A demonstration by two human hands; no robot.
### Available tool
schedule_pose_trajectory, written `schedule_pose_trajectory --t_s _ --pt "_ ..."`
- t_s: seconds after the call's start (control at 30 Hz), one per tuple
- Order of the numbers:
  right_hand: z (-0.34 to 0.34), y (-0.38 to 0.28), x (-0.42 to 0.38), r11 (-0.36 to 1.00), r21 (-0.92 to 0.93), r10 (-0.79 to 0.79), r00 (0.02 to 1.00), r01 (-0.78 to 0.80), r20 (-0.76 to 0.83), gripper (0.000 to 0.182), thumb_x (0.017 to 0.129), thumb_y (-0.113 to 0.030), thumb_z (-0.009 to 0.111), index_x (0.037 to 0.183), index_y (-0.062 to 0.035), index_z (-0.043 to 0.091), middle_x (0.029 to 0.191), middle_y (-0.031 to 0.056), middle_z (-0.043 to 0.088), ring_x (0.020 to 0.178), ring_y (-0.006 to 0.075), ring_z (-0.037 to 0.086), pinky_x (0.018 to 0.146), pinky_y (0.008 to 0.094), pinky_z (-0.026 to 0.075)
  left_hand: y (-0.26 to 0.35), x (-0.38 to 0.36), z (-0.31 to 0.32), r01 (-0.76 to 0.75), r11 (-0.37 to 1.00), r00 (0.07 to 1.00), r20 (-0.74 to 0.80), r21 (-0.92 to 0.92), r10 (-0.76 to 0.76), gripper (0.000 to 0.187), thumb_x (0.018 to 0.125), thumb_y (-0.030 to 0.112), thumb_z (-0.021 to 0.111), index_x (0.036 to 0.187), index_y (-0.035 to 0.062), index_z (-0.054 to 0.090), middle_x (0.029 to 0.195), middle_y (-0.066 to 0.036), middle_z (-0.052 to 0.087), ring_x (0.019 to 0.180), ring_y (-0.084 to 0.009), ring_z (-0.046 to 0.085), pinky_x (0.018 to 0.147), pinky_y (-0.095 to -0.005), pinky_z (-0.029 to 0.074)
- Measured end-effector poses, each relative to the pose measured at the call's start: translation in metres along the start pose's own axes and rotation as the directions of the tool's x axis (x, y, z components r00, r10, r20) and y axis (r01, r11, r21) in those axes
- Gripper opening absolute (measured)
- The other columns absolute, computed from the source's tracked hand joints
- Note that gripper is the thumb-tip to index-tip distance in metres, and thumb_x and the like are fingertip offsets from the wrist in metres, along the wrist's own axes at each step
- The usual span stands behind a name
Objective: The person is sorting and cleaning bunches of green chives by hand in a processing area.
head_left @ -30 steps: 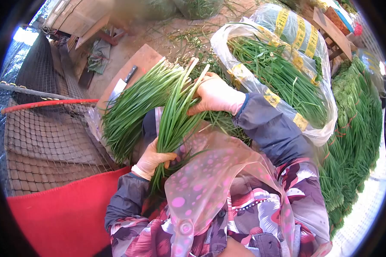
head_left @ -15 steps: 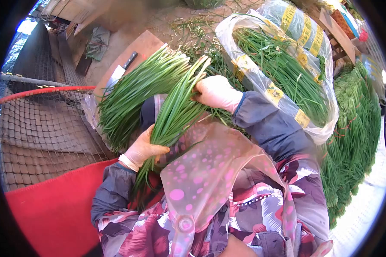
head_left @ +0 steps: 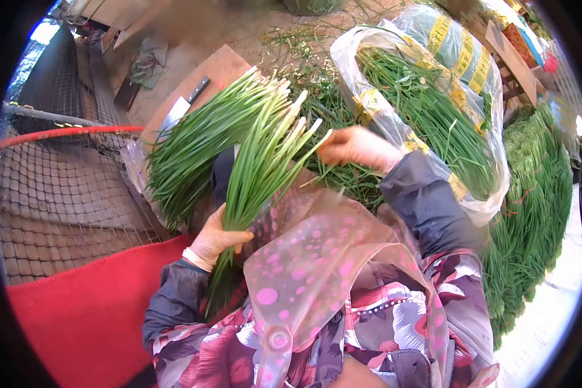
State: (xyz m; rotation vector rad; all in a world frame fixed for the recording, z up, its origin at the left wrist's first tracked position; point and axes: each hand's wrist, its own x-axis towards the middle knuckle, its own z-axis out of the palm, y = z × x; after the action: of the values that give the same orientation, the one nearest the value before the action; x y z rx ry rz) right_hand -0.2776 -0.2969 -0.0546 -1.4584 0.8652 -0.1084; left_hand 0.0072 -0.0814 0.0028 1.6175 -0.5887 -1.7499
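My left hand [head_left: 217,239], in a pale glove, is wrapped round the lower part of a bunch of long green stalks [head_left: 258,161]. Their whitish ends fan out up and to the right. My right hand [head_left: 362,150], also gloved, is at the tip of one stalk on the bunch's right side, its fingers bent together and blurred; whether they pinch that stalk is hard to see. Behind the held bunch, a larger pile of the same stalks [head_left: 200,139] lies on a board [head_left: 223,61], beside a knife [head_left: 174,112].
An open clear bag [head_left: 341,48] of greens with yellow tape stands at the upper right. Stacked green bundles [head_left: 530,194] line the right side. Loose trimmings [head_left: 304,48] litter the ground. Wire mesh [head_left: 71,200] and red cloth [head_left: 97,310] are at the left.
My right hand has moved off the bunch's upper end, to the right. The held stalks' pale ends are spread wider. My left hand keeps its hold, slightly lower.
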Motion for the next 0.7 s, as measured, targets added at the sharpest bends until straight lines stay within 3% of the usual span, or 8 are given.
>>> schedule_pose_trajectory --t_s 0.07,0.13,0.17,0.2,0.3,0.37,0.53,0.7 --pt "0.026 0.01 0.003 0.972 -0.133 -0.195 0.981 0.193 -0.004 0.034 0.086 -0.024 0.068 0.111 -0.0007 0.068 0.097 0.0097 0.071 0.086 0.0171 0.066 0.083 0.0309 0.051 0.0 0.002 0.005 0.017 0.998 0.997 0.072 -0.053 -0.013 0.055 0.073 -0.008 0.071 0.124 0.0058 0.055 0.088 -0.005 0.062 0.062 -0.011 0.058 0.047 -0.0225 0.044" --pt "0.043 0.007 0.003 0.885 0.442 -0.103 0.987 0.146 -0.121 0.034 0.088 -0.025 0.068 0.112 0.0 0.066 0.097 0.0097 0.07 0.086 0.0159 0.066 0.082 0.029 0.051 0.003 0.002 0.013 0.009 0.997 0.996 0.084 -0.082 -0.002 0.055 0.074 -0.008 0.071 0.124 0.0058 0.054 0.087 -0.006 0.063 0.058 -0.0114 0.057 0.047 -0.0224 0.045" --pt "0.043 0.0 -0.002 0.823 0.548 -0.103 0.988 0.151 -0.118 0.034 0.09 -0.029 0.067 0.109 -0.0003 0.064 0.094 0.0081 0.07 0.083 0.0138 0.066 0.075 0.0278 0.053 0.002 0.004 0.014 0.033 0.995 0.994 0.104 -0.096 -0.023 0.055 0.074 -0.008 0.071 0.125 0.0058 0.054 0.086 -0.007 0.063 0.057 -0.0117 0.057 0.047 -0.0225 0.045" --pt "0.046 -0.001 -0.001 0.823 0.547 -0.103 0.988 0.152 -0.118 0.034 0.09 -0.029 0.067 0.109 -0.0003 0.064 0.094 0.0081 0.07 0.083 0.0138 0.066 0.075 0.0278 0.053 -0.001 0.006 0.015 0.058 0.993 0.991 0.123 -0.106 -0.045 0.056 0.074 -0.008 0.071 0.125 0.0058 0.054 0.086 -0.007 0.063 0.055 -0.0119 0.057 0.048 -0.0227 0.045" --pt "0.056 0.004 0.007 0.835 0.55 -0.013 1.0 0.013 -0.005 0.032 0.091 -0.031 0.065 0.104 -0.0022 0.063 0.093 0.0057 0.069 0.07 0.0127 0.066 0.057 0.0268 0.053 -0.006 0.01 0.021 0.043 0.996 0.993 0.113 -0.076 -0.035 0.056 0.074 -0.008 0.07 0.126 0.0051 0.053 0.085 -0.008 0.063 0.054 -0.0127 0.057 0.047 -0.0235 0.045" --pt "0.059 0.004 0.001 0.853 0.52 -0.017 0.999 0.039 -0.048 0.032 0.091 -0.032 0.065 0.107 -0.0041 0.063 0.09 0.005 0.07 0.073 0.0129 0.068 0.059 0.0253 0.053 -0.003 0.008 0.028 0.01 0.997 0.995 0.095 -0.08 -0.002 0.044 0.073 -0.006 0.071 0.114 0.006 0.059 0.076 -0.006 0.063 0.051 -0.0123 0.056 0.046 -0.024 0.043" --pt "0.068 0.01 -0.002 0.763 0.645 -0.019 0.999 0.045 -0.046 0.031 0.091 -0.034 0.066 0.106 -0.0067 0.064 0.084 0.0028 0.07 0.067 0.0107 0.066 0.056 0.0235 0.05 -0.009 0.009 0.025 0.046 0.997 0.994 0.099 -0.056 -0.04 0.044 0.073 -0.007 0.07 0.113 0.0054 0.059 0.076 -0.006 0.062 0.051 -0.0124 0.055 0.048 -0.0241 0.043" --pt "0.072 0.002 -0.005 0.78 0.623 0.016 0.993 0.059 -0.114 0.028 0.092 -0.029 0.065 0.109 -0.0064 0.063 0.084 0.0053 0.07 0.062 0.0108 0.065 0.052 0.0221 0.049 -0.013 0.012 0.019 0.069 0.996 0.989 0.131 -0.049 -0.063 0.049 0.074 -0.007 0.07 0.12 0.0039 0.055 0.08 -0.007 0.063 0.054 -0.0127 0.057 0.049 -0.0238 0.044"
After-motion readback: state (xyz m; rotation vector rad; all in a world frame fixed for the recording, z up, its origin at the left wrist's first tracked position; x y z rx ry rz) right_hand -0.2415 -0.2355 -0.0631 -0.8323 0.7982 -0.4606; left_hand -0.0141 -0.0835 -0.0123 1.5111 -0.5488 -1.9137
